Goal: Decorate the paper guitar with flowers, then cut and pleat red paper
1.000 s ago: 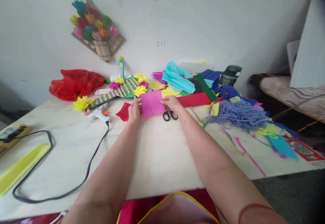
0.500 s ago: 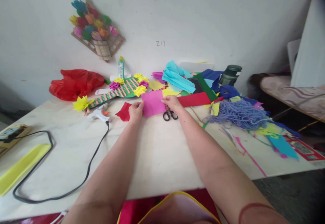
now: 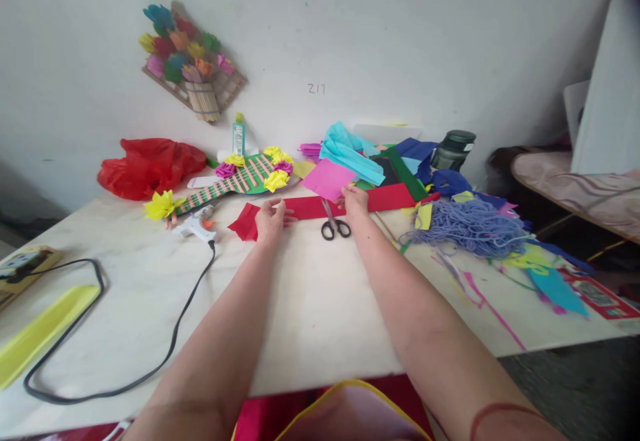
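A square of pink paper (image 3: 329,178) is held by one corner in my right hand (image 3: 355,204), its far side tilted up toward the back of the table. My left hand (image 3: 273,220) is off the pink sheet, fingers apart, over the left part of a long red paper strip (image 3: 307,208). Black-handled scissors (image 3: 335,228) lie between my hands, their blades on the red strip. Left of my left hand is a folded red piece (image 3: 245,222). Behind it rests a green guitar-shaped craft (image 3: 250,173) with yellow and purple paper flowers.
A white glue gun (image 3: 196,227) with a black cord lies at left. Behind it sits a red plastic bag (image 3: 150,168). Blue yarn (image 3: 470,225), paper scraps and a dark green jar (image 3: 454,150) occupy the right side.
My left hand has let go of the pink paper. My right hand has turned the sheet and shifted it up and right, uncovering the red strip and scissor blades.
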Tool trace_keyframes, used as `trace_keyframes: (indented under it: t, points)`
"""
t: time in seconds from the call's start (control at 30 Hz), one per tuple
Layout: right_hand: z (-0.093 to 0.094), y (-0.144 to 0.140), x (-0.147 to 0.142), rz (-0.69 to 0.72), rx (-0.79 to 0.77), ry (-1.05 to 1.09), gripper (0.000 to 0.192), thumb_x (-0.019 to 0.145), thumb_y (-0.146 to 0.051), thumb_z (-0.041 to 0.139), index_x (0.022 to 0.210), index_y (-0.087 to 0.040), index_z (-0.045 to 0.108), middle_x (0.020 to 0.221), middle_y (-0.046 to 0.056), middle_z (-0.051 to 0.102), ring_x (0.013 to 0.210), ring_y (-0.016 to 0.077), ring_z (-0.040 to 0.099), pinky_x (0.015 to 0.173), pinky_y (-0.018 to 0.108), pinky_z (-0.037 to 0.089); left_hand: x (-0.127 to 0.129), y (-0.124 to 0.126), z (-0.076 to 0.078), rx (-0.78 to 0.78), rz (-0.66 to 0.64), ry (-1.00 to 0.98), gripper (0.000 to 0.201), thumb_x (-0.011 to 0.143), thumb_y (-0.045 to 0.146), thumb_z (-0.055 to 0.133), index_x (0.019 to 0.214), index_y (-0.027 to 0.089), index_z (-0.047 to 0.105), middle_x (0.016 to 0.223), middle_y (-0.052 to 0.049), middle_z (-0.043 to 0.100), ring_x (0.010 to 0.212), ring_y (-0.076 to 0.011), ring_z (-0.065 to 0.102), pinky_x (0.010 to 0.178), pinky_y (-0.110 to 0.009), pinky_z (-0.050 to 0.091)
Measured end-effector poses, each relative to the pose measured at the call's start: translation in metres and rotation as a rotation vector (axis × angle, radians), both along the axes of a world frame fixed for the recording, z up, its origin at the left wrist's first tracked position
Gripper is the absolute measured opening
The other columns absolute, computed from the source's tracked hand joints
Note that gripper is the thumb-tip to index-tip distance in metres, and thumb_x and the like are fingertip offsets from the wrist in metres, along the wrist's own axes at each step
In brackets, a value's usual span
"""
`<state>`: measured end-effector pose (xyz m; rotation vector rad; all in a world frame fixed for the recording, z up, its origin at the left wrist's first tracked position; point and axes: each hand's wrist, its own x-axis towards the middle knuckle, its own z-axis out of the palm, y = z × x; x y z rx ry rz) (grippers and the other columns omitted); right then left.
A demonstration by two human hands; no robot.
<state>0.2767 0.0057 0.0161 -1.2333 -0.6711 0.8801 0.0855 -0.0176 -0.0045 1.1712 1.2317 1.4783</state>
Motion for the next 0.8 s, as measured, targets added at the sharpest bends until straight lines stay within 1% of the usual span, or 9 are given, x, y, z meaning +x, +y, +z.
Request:
trace_keyframes:
  t: [0.1, 0.27, 0.47, 0.57, 0.63, 0.7, 0.77, 0.8]
  points:
    - [-0.004, 0.004, 0.004, -0.067, -0.004, 0.002, 0.009, 0.079, -0.013, 0.049, 0.07, -0.016, 0.051, 0.042, -0.006, 0.05, 0.037, 0.0094, 0.055, 0.032, 0.015, 0.036, 0.0, 0.002, -0.002, -0.009, 0.006, 0.008, 0.037, 0.075, 0.038, 0.059, 0.101, 0.013, 0.05, 0.072, -0.008, 0.067, 0.05, -0.0156, 0.063, 0.043, -0.022, 0.044]
    - [-0.01, 0.007, 0.005, -0.082, 0.008, -0.079, 0.009, 0.078, -0.014, 0.048, 0.071, -0.016, 0.052, 0.042, -0.005, 0.051, 0.04, 0.0109, 0.058, 0.032, 0.015, 0.037, 0.0, 0.004, -0.003, -0.019, 0.017, 0.012, 0.032, 0.076, 0.035, 0.059, 0.098, 0.013, 0.05, 0.071, -0.008, 0.067, 0.05, -0.0153, 0.062, 0.042, -0.021, 0.044]
    - [-0.004, 0.012, -0.001, -0.069, -0.021, -0.151, 0.011, 0.077, -0.013, 0.048, 0.068, -0.017, 0.052, 0.04, -0.005, 0.048, 0.037, 0.0112, 0.055, 0.03, 0.016, 0.035, 0.001, 0.0, 0.001, -0.037, 0.023, 0.017, 0.027, 0.077, 0.032, 0.056, 0.096, 0.014, 0.05, 0.07, -0.007, 0.066, 0.049, -0.0157, 0.062, 0.041, -0.022, 0.044]
    - [0.0, 0.023, -0.005, -0.074, -0.043, -0.169, 0.009, 0.077, -0.011, 0.048, 0.072, -0.016, 0.054, 0.041, -0.004, 0.049, 0.037, 0.0111, 0.055, 0.031, 0.016, 0.036, 0.002, -0.004, 0.004, -0.051, 0.032, 0.002, 0.025, 0.078, 0.032, 0.055, 0.095, 0.014, 0.05, 0.069, -0.006, 0.066, 0.048, -0.015, 0.061, 0.043, -0.022, 0.044]
    - [0.0, 0.032, -0.008, -0.092, -0.046, -0.177, 0.009, 0.076, -0.01, 0.048, 0.077, -0.014, 0.057, 0.043, -0.004, 0.052, 0.039, 0.0114, 0.056, 0.031, 0.016, 0.036, 0.002, -0.005, 0.006, -0.038, 0.063, -0.02, 0.023, 0.078, 0.032, 0.054, 0.093, 0.014, 0.05, 0.068, -0.005, 0.065, 0.049, -0.015, 0.062, 0.043, -0.021, 0.043]
    - [0.002, 0.043, -0.01, -0.099, -0.058, -0.165, 0.012, 0.076, -0.01, 0.049, 0.083, -0.013, 0.058, 0.047, -0.002, 0.055, 0.041, 0.0118, 0.058, 0.032, 0.017, 0.036, 0.001, -0.004, 0.006, -0.003, 0.126, -0.043, 0.021, 0.079, 0.031, 0.051, 0.092, 0.015, 0.05, 0.066, -0.004, 0.064, 0.051, -0.0152, 0.062, 0.043, -0.021, 0.043]
    - [0.005, 0.053, -0.012, -0.068, -0.086, -0.115, 0.014, 0.076, -0.01, 0.051, 0.088, -0.013, 0.058, 0.053, 0.0, 0.059, 0.044, 0.0118, 0.059, 0.033, 0.017, 0.038, 0.001, -0.002, 0.005, 0.037, 0.196, -0.061, 0.019, 0.08, 0.03, 0.049, 0.092, 0.015, 0.05, 0.065, -0.003, 0.063, 0.052, -0.0149, 0.063, 0.045, -0.021, 0.043]
    - [0.007, 0.058, -0.013, -0.029, -0.091, -0.087, 0.015, 0.076, -0.011, 0.051, 0.089, -0.013, 0.058, 0.058, 0.0, 0.062, 0.046, 0.0115, 0.061, 0.035, 0.016, 0.039, 0.001, -0.002, 0.005, 0.053, 0.218, -0.061, 0.019, 0.08, 0.03, 0.049, 0.092, 0.015, 0.05, 0.065, -0.002, 0.063, 0.053, -0.0146, 0.063, 0.045, -0.021, 0.044]
